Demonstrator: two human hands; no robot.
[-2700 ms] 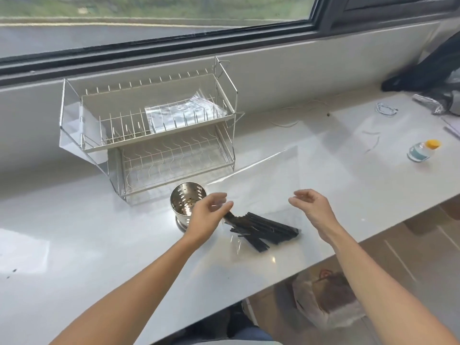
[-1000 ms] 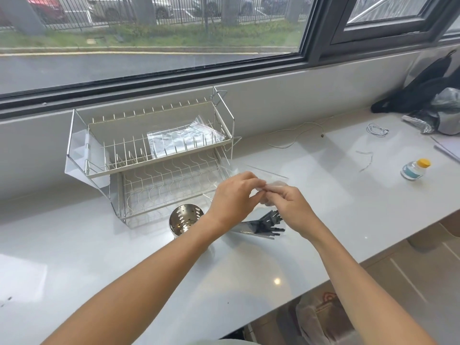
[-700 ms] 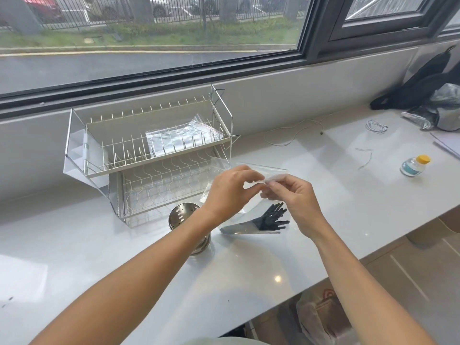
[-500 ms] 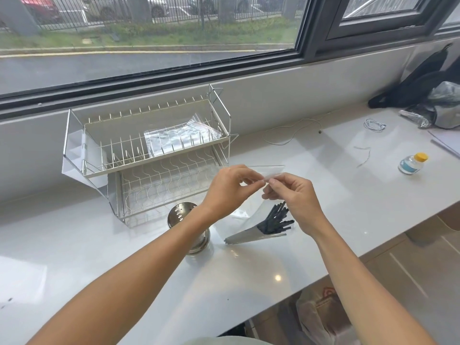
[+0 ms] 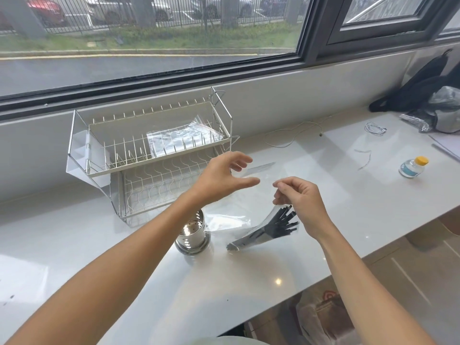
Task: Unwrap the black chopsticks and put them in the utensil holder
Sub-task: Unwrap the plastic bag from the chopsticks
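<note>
Several black chopsticks (image 5: 275, 226) lie fanned inside a clear plastic bag (image 5: 232, 220), the lower end resting on the white counter. My right hand (image 5: 297, 199) pinches the bag's upper edge and holds it up above the chopsticks. My left hand (image 5: 221, 176) hovers to its left with fingers spread and holds nothing. The shiny perforated steel utensil holder (image 5: 193, 236) stands upright on the counter under my left forearm, just left of the bag.
A two-tier wire dish rack (image 5: 151, 155) with a plastic bag on its top shelf stands behind the holder. A small bottle with a yellow cap (image 5: 412, 166), white cables (image 5: 291, 138) and a black bag (image 5: 420, 88) sit at the right. The counter edge (image 5: 323, 275) runs close in front.
My left hand has let go of the bag's top edge and spread its fingers, moving a little left. My right hand still pinches the bag, which hangs lower.
</note>
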